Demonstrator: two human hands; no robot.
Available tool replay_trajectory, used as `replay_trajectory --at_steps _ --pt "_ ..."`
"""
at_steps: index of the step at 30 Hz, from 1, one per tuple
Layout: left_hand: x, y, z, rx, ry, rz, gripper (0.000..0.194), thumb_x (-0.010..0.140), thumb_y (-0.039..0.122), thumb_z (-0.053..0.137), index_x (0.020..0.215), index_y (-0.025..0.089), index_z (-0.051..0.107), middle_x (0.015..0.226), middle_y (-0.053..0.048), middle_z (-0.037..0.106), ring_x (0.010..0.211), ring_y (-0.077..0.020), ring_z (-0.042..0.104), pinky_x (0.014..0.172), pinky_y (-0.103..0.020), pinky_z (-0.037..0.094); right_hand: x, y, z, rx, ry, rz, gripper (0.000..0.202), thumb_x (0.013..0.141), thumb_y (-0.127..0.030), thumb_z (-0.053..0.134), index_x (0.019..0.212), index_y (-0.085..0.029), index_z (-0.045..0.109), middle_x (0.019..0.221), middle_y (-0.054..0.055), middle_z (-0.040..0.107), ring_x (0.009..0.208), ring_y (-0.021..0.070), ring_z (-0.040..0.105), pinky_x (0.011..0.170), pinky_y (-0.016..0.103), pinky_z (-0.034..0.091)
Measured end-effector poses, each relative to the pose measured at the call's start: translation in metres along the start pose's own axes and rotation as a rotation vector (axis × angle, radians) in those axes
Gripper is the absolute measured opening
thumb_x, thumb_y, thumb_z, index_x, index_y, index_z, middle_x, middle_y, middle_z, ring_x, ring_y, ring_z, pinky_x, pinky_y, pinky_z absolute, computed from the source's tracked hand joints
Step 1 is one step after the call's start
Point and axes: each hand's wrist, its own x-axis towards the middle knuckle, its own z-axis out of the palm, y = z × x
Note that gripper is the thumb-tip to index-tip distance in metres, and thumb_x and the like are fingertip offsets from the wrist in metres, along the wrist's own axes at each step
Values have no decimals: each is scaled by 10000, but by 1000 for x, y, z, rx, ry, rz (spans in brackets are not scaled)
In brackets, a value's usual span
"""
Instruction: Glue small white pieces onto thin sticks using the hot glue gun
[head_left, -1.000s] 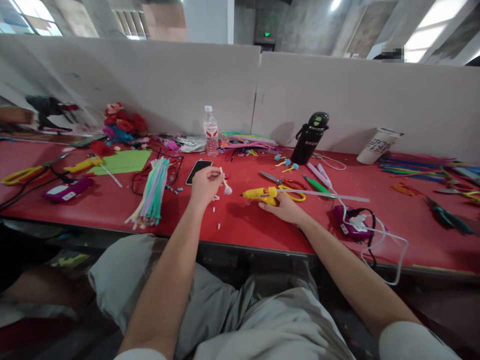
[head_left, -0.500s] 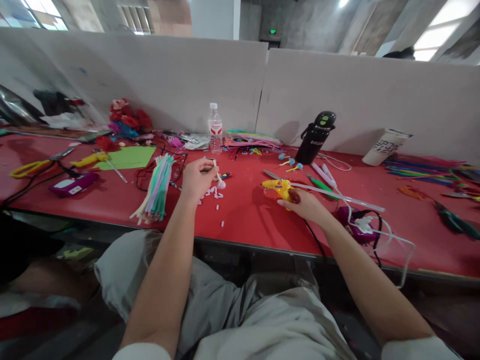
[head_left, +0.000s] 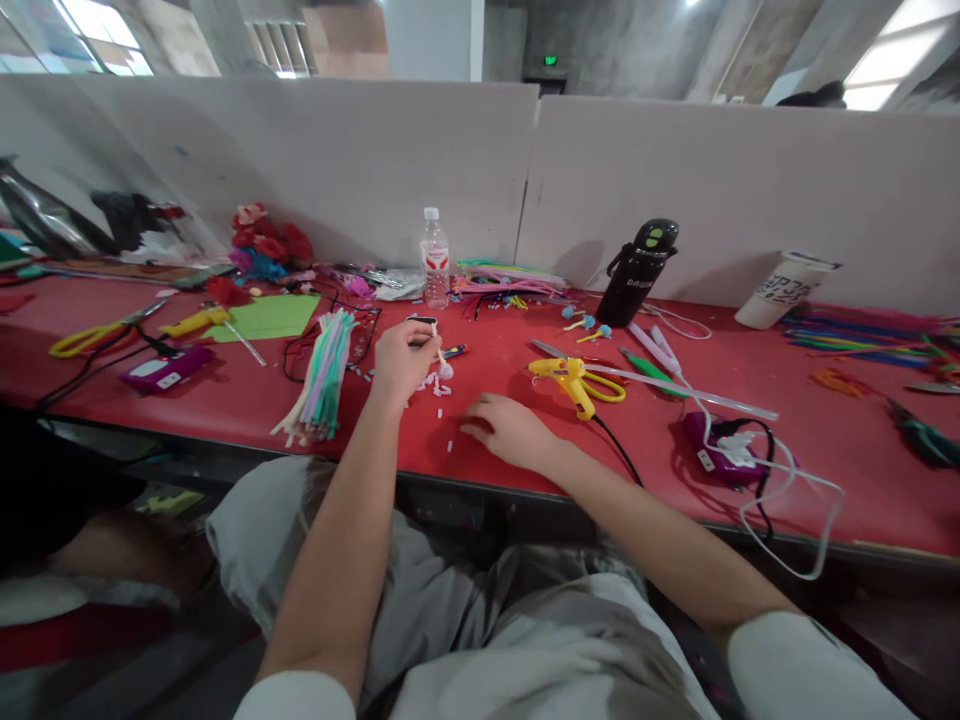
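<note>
Between the thumb and fingers of my left hand (head_left: 401,365) is a cream pipe cleaner, with a small pale pink fuzzy ball (head_left: 446,370) at its lower end. My right hand (head_left: 514,430) hovers low over the table's front, fingers loosely bent and apart, with nothing seen in them. Short pale pink cut pieces (head_left: 439,413) lie scattered between the two hands. To the right of my right hand, a yellow glue gun (head_left: 562,373) rests on the table, a clear glue stick in its back. Yellow-handled scissors (head_left: 606,386) lie partly behind it.
A bundle of pastel pipe cleaners (head_left: 319,385) lies left of my left hand. Behind stand a plastic bottle (head_left: 435,262), a black flask (head_left: 636,280) and a tilted paper cup (head_left: 780,292). A purple box with cables (head_left: 724,455) sits at right. A person's arm shows at far left.
My right hand has let go of the glue gun and moved left toward the cut pieces. My left hand still holds the pipe cleaner in about the same place.
</note>
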Motion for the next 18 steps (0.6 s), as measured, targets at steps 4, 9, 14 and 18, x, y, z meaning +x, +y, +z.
replay_trajectory --at_steps 4,9,14,18 --pt "5 -4 -6 20 59 3 135 734 249 678 837 161 677 739 -37 710 614 -175 696 590 -251 582 33 -5 10 -70 -22 37 212 913 -313 598 1043 -203 725 1008 93 675 886 197 627 709 266 418" --pt "6 -4 -9 -3 81 16 143 738 262 684 841 164 673 749 -40 713 616 -178 698 589 -253 579 49 -4 22 -68 -20 25 229 886 -402 639 956 -207 736 963 78 677 819 179 615 665 255 391" --pt "8 -9 -11 9 91 28 146 745 264 678 853 165 674 762 -49 716 637 -186 707 612 -263 582 50 -1 31 -70 16 -45 186 942 -267 545 936 -197 718 988 83 679 863 177 620 685 253 386" --pt "9 -10 -12 7 91 -1 165 745 268 682 873 164 676 779 -50 719 662 -185 709 647 -272 589 48 10 23 1 52 -3 175 958 -260 510 940 -152 646 973 104 663 848 173 605 728 262 399"
